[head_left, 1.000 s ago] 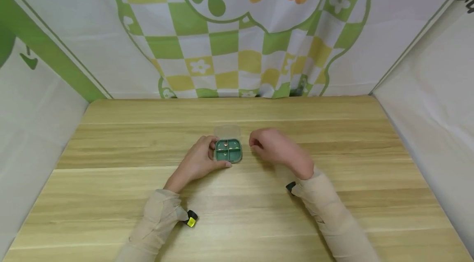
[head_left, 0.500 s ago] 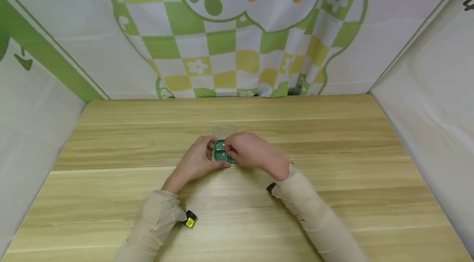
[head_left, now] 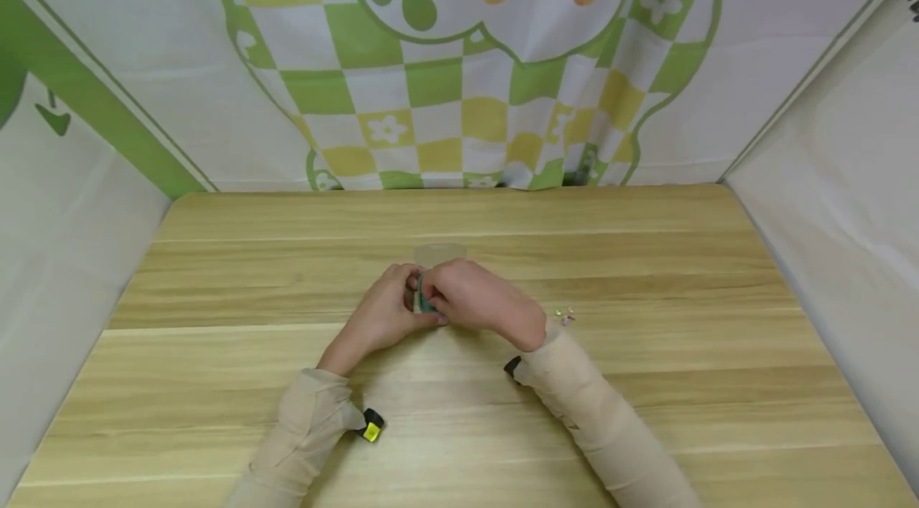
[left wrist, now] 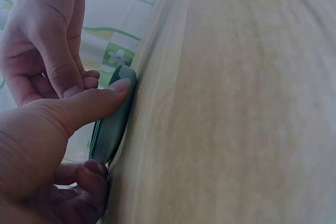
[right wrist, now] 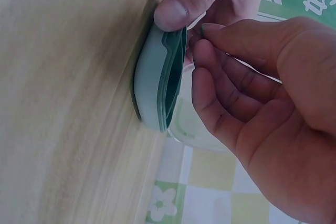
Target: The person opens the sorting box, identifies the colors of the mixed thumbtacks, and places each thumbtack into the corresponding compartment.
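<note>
Here on the near side of the green box [right wrist: 149, 82], two beige sleeves [head_left: 312, 420] stretch across the desk [head_left: 287, 253]. Off to the box's right, tiny shiny pieces [head_left: 565, 317] lie beside the right wrist. And the box itself sits flat on the desk, gripped at its left side by the left hand [head_left: 388, 309], fingers curled round it, thumb against the near wall. Over the box hangs the right hand [head_left: 477, 297], fingers bent in, a green speck [right wrist: 202, 31] apparently pinched at the thumb tip. Just beyond the box, its clear lid [head_left: 439, 253] lies open; farther back, a checked curtain [head_left: 467, 117].
</note>
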### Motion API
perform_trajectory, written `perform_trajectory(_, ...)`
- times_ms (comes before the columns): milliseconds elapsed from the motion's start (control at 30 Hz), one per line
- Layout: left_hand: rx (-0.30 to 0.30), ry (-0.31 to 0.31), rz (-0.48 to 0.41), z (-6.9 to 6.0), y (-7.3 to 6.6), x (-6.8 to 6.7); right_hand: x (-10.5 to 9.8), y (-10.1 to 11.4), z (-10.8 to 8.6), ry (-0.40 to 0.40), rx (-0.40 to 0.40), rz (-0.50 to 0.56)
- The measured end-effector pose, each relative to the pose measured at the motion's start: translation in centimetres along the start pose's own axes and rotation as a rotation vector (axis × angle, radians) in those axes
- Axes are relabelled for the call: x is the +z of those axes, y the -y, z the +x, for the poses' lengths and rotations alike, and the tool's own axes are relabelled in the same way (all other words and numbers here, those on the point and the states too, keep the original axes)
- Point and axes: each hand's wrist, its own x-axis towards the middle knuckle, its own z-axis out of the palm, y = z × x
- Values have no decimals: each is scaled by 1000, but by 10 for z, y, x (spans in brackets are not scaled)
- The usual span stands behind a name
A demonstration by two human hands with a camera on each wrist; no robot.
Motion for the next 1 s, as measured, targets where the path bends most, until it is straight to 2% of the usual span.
perform_trajectory(400, -8, -5, -5, 1, 0, 1, 4, 2, 2, -10, -20, -4)
perform_trajectory(767, -6, 0, 0, 0, 0, 0, 3, 0, -2, -63, -7, 49)
perform_trajectory(1000, -8, 2, -9, 0, 1, 0, 3, -1, -3, -52, 9, 43)
